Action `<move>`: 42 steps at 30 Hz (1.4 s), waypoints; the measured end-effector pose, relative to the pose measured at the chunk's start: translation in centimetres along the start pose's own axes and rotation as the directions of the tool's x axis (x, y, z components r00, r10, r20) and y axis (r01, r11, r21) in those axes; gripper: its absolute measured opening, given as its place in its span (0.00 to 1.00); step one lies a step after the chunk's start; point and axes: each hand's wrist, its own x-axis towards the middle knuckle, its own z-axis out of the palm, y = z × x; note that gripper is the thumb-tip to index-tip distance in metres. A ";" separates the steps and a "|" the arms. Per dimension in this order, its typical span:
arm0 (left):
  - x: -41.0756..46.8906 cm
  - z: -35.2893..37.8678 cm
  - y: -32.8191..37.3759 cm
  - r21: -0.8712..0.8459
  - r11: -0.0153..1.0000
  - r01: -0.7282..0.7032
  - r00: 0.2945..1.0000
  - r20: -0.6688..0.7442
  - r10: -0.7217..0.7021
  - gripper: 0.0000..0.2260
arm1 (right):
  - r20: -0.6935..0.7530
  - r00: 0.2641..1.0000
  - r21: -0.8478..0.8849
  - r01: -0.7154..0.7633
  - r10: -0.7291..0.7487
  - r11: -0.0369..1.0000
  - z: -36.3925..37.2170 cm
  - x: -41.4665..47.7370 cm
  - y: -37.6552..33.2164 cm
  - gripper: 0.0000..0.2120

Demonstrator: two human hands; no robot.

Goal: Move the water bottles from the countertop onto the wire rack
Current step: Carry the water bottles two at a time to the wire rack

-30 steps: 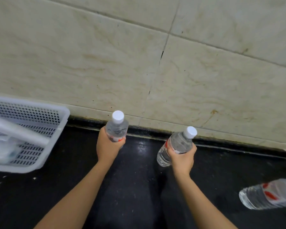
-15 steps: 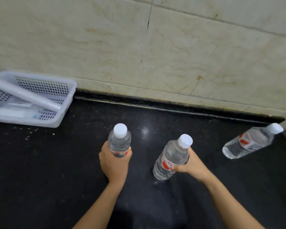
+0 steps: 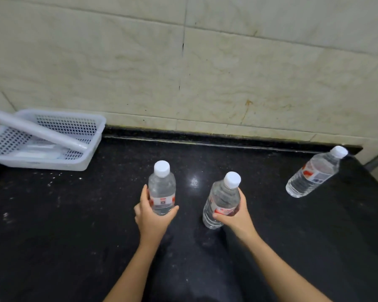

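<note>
On the black countertop (image 3: 52, 225), both hands (image 3: 153, 216) grip bottles (image 3: 162, 190); white basket (image 3: 90, 158) left, third bottle (image 3: 312, 173) right.

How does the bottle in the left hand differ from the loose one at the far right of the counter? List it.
1. The left-hand bottle is gripped by the left hand; the far-right bottle is untouched.
2. The left-hand bottle points cap-up toward the camera; the far-right bottle appears to slant, cap toward the wall.
3. The left-hand bottle's label is half hidden by fingers; the far-right bottle's shows fully.

Shared: clear plastic, white caps, red-and-white labels.
</note>
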 end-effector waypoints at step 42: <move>-39.2 44.1 19.9 -0.270 0.925 -0.266 0.536 0.757 0.375 0.20 | -0.877 0.475 -0.090 -0.026 -0.067 0.996 -52.8 -32.8 4.8 0.25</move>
